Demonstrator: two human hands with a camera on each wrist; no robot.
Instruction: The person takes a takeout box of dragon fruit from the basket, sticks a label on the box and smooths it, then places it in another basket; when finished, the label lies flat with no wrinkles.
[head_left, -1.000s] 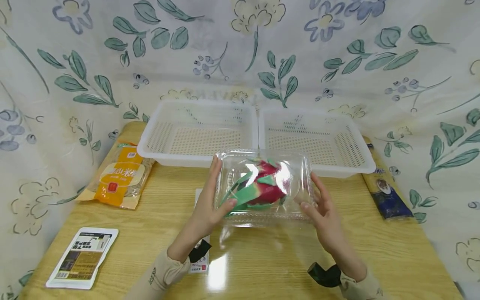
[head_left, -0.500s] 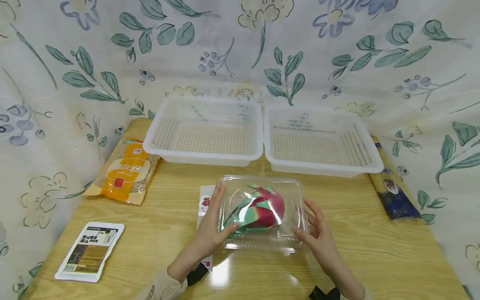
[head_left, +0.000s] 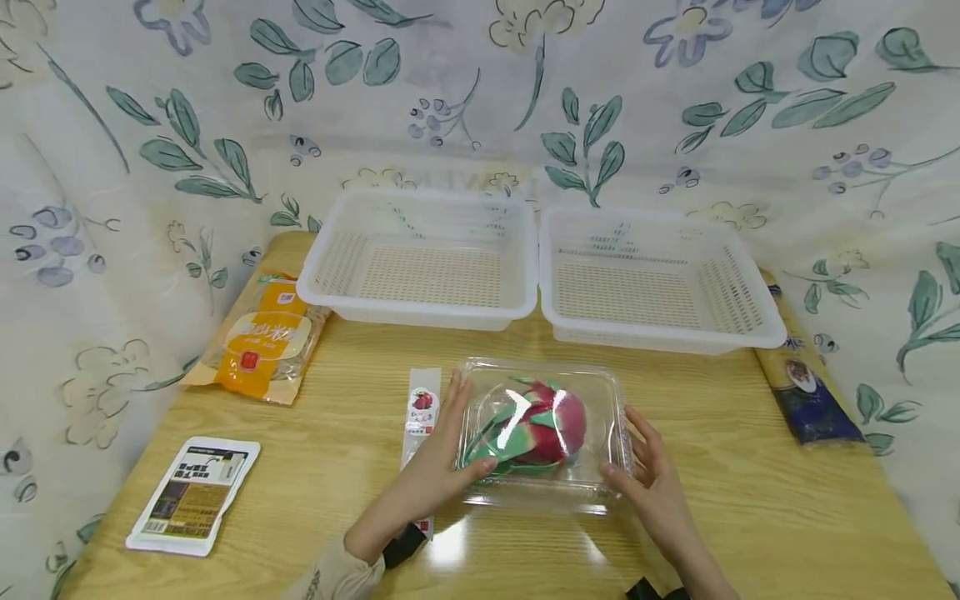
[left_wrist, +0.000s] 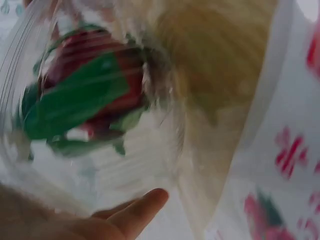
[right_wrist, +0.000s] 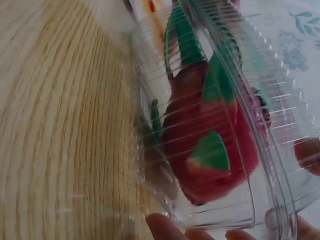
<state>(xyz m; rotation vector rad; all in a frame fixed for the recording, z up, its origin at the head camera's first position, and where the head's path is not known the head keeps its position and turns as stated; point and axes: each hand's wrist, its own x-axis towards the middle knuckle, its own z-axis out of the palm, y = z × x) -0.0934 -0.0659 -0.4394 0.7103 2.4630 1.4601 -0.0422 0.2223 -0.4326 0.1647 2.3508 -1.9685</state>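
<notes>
A clear plastic clamshell box (head_left: 600,392) with a red and green dragon fruit (head_left: 558,429) inside sits low over the middle of the table. My left hand (head_left: 427,479) holds its left side, fingers extended along the edge and thumb on the near corner of the lid. At the opposite end my right hand (head_left: 658,487) grips the box, thumb in front and fingers round the side. In the right wrist view, fingertips (right_wrist: 165,227) show at the box's end. Partly hidden by the left hand and wrist is a white label strip (head_left: 422,417) with dragon fruit pictures.
Two white perforated baskets (head_left: 420,315) (head_left: 667,335) stand side by side behind the box. An orange-labelled food bag (head_left: 262,337) and a white flat pouch (head_left: 195,496) lie at left. A yellow and blue packet (head_left: 813,387) lies at right, beside a basket. Floral cloth (head_left: 480,100) hangs behind.
Both hands have brought the box down and back from the baskets' front edges, towards the person. More of the label strip shows. The head view has shifted slightly.
</notes>
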